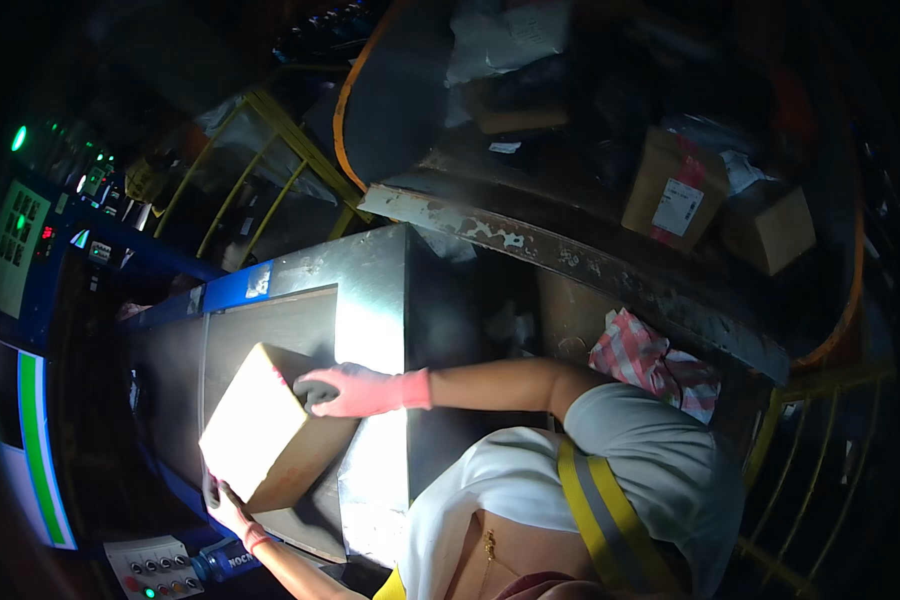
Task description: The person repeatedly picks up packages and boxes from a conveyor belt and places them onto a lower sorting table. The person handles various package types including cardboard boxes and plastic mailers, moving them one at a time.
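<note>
A cardboard box point(270, 427), one face washed out by bright light, is tilted over the dark belt point(277, 322) of a metal-framed conveyor. My right hand point(356, 390), in a pink glove with dark fingertips, grips its near upper edge. At the box's lower left corner, my left hand point(229, 506), gloved alike, holds on with its fingers partly hidden. Whether the box's underside touches the belt cannot be made out.
Behind the conveyor's metal frame point(375, 300), a worn metal ledge point(570, 259) borders a dark area with taped cardboard boxes point(671, 191) and bags. Yellow railings point(270, 180) stand beyond. A button panel point(154, 566) and blue bottle point(225, 559) are near my left arm; a lit screen point(34, 442) is at left.
</note>
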A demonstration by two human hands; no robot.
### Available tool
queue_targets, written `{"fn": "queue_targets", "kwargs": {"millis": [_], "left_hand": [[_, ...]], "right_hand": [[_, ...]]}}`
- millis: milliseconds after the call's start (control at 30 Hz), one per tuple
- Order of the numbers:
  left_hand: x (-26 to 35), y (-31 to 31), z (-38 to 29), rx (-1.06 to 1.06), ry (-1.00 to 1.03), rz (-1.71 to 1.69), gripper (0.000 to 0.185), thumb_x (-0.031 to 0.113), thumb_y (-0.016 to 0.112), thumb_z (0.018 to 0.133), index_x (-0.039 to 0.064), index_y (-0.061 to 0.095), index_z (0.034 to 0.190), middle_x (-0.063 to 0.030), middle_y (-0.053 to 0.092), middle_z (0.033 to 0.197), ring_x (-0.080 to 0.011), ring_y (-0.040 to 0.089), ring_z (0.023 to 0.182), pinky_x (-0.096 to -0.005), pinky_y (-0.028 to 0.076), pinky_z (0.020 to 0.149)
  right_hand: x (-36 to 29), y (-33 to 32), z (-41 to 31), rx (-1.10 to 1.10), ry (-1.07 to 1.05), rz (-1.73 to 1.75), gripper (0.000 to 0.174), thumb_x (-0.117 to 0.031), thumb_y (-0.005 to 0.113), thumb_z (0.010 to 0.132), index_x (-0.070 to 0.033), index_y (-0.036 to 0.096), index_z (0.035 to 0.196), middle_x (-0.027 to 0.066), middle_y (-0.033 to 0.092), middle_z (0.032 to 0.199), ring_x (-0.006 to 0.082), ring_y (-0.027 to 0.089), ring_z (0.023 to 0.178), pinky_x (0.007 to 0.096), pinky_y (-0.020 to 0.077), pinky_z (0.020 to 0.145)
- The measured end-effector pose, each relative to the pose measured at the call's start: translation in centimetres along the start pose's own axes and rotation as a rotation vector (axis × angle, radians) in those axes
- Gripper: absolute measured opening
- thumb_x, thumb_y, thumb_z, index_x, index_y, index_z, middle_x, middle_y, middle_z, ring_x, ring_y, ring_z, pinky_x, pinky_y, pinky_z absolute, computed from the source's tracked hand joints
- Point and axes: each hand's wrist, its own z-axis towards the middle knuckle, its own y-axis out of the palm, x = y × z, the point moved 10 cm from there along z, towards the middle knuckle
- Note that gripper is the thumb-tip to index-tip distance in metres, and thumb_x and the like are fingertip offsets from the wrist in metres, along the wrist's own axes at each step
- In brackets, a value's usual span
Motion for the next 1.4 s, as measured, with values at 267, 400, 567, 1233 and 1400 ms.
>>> {"fn": "queue_targets", "kwargs": {"millis": [267, 400, 567, 1233, 1400], "left_hand": [[12.0, 5.1, -2.6, 0.141, 0.076, 0.159, 0.046, 0.013, 0.056, 0.087, -0.002, 0.044, 0.128, -0.0167, 0.049, 0.129, -0.0261, 0.047, 0.117, -0.0332, 0.034, 0.099], [24.1, 23.1, -4.8, -0.232, 0.115, -0.293, 0.043, 0.008, 0.052, 0.087, -0.001, 0.045, 0.128, -0.0133, 0.051, 0.126, -0.0227, 0.046, 0.117, -0.0323, 0.033, 0.100], [37.5, 52.1, -18.3, -1.142, -0.093, -0.382, 0.064, 0.022, 0.064, 0.083, 0.001, 0.034, 0.135, -0.0182, 0.042, 0.133, -0.0270, 0.043, 0.121, -0.0353, 0.035, 0.101], [29.0, 30.4, -10.0, -0.334, 0.342, -0.219, 0.067, 0.017, 0.069, 0.078, -0.002, 0.036, 0.133, -0.0180, 0.045, 0.131, -0.0272, 0.045, 0.117, -0.0342, 0.033, 0.102], [15.4, 23.7, -5.3, -0.187, 0.165, -0.018, 0.064, 0.018, 0.066, 0.080, -0.001, 0.036, 0.133, -0.0174, 0.044, 0.132, -0.0268, 0.045, 0.118, -0.0338, 0.033, 0.102]], "right_hand": [[2.6, -40.5, -25.4, 1.047, 0.397, -1.350, 0.075, -0.049, 0.066, 0.073, -0.001, 0.043, 0.126, 0.0181, 0.042, 0.130, 0.0297, 0.042, 0.120, 0.0413, 0.0350, 0.100], [1.1, -52.0, -47.1, 1.426, 0.763, -1.903, 0.060, -0.049, 0.054, 0.083, -0.001, 0.052, 0.119, 0.0188, 0.056, 0.113, 0.0316, 0.053, 0.106, 0.0413, 0.0440, 0.088], [11.0, -53.0, -54.3, 1.433, 0.557, -0.896, 0.044, -0.034, 0.049, 0.090, -0.009, 0.048, 0.126, 0.0183, 0.056, 0.115, 0.0304, 0.054, 0.105, 0.0370, 0.0430, 0.088], [-11.3, -20.3, -14.2, 0.830, -0.674, -0.491, 0.064, -0.034, 0.070, 0.075, -0.005, 0.046, 0.126, 0.0174, 0.055, 0.111, 0.0323, 0.054, 0.101, 0.0398, 0.0442, 0.088], [-9.4, -23.5, -16.8, 0.896, -0.427, -0.869, 0.062, -0.034, 0.070, 0.074, -0.004, 0.048, 0.123, 0.0154, 0.050, 0.121, 0.0312, 0.051, 0.109, 0.0402, 0.0418, 0.091]]}}
